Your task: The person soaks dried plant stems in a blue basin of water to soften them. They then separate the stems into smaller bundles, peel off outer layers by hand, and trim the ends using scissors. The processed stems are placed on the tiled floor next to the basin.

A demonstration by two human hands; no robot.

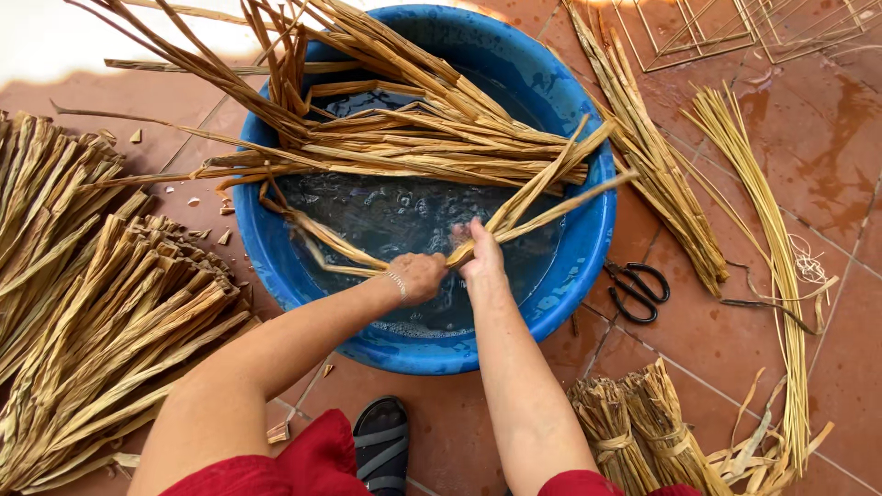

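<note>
Left hand (418,276) fist closed around a wet strip (317,234); thin bracelet (398,286) on the wrist. Right hand (480,255) just at its 3 o'clock, fingers pinched narrow on a forked strip (542,207) that runs out to 2 o'clock past the rim. Hands nearly touching, both over the water. Whether the two strips are one piece, cannot tell.

One blue basin (588,248), round, water (404,216) in it. One bundle of soaking strips (432,138) lies across its upper half, ends sticking out at 10 and 11 o'clock; exact count cannot be told.

One pair of scissors (638,291), black handles, on the tiles at 3 o'clock of the basin, just beside it. Long loose strips (657,165) at 2 o'clock, thin pale stalks (781,266) further right. Two tied short bundles (634,422) at 5 o'clock. Big stack of dry strips (101,303) at 9 o'clock, well apart from the hands. Wire frames (726,32) at 1 o'clock, top edge; count unclear.

One sandal (381,445) at 6 o'clock, red cloth (303,464) beside it.
</note>
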